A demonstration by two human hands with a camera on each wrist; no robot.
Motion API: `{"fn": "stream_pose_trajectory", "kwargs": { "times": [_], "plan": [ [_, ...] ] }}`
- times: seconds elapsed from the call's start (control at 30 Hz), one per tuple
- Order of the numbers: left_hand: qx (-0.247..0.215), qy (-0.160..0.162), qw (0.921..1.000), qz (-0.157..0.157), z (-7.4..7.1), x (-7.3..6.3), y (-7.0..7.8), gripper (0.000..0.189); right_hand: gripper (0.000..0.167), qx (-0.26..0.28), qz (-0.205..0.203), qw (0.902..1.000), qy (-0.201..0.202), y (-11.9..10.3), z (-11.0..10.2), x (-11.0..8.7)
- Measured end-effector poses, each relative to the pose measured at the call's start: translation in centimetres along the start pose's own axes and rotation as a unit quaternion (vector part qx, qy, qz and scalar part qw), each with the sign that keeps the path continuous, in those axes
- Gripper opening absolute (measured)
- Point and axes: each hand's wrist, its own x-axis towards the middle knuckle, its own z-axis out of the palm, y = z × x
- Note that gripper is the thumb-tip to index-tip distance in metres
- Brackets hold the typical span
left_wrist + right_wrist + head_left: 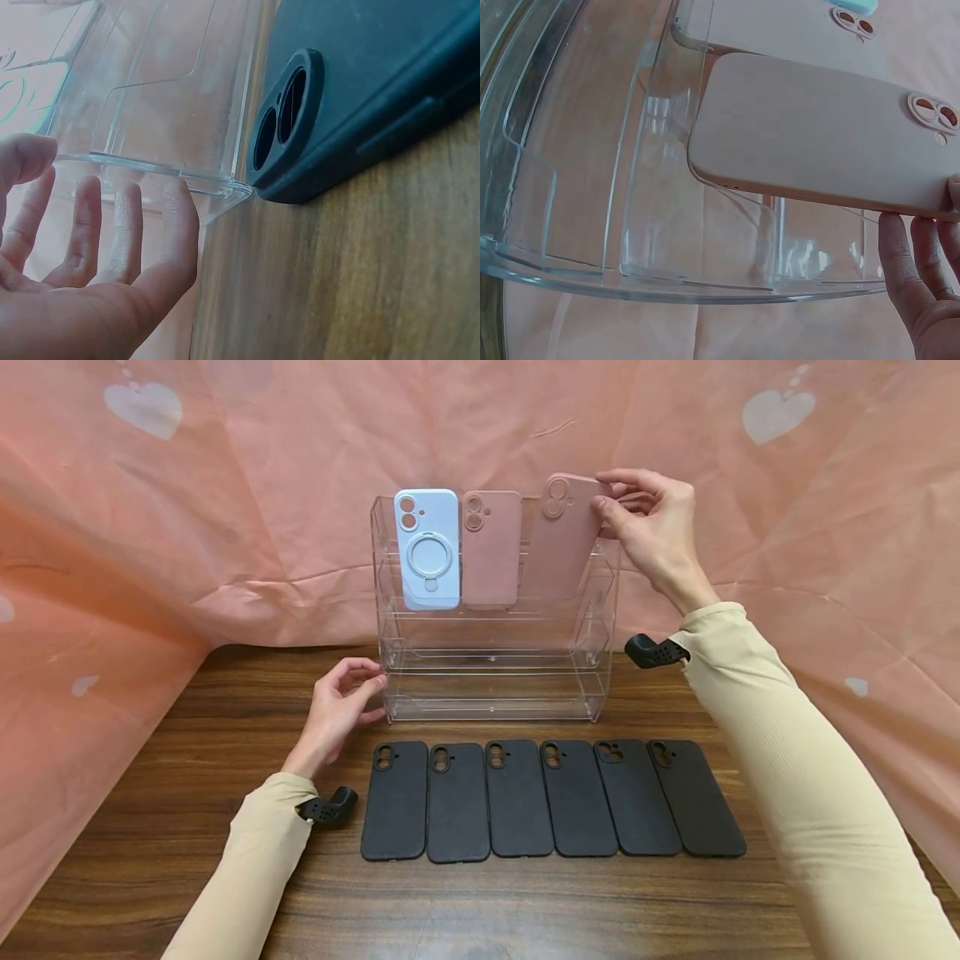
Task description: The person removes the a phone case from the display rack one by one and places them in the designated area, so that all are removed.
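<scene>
My right hand point(655, 522) pinches a pink phone case point(564, 539) by its upper right edge, thumb in front and fingers behind. That case leans to the right at the top tier of a clear acrylic display rack point(491, 710); in the right wrist view its lower end overlaps the tier's clear front lip. Low on the rack's left side, my left hand point(339, 710) holds the side panel's edge between thumb and fingers. A white phone case point(442, 581) with a ring and another pink phone case point(491, 560) stand upright in the top tier.
Several black phone cases point(459, 802) lie in a row on the wooden table point(450, 910) before the rack. The nearest black case point(360, 90) is close to the rack's front corner. A pink cloth point(300, 485) with white hearts hangs behind and at both sides.
</scene>
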Motion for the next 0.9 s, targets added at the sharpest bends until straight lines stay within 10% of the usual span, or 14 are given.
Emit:
{"fn": "stream_pose_trajectory", "kwargs": {
  "times": [0.9],
  "plan": [
    [0.001,-0.005,1.0,0.006,-0.1,0.3,-0.2,0.021,0.026,0.074,-0.025,0.9967,0.022,-1.8,-0.8,-1.0]
  ]
}}
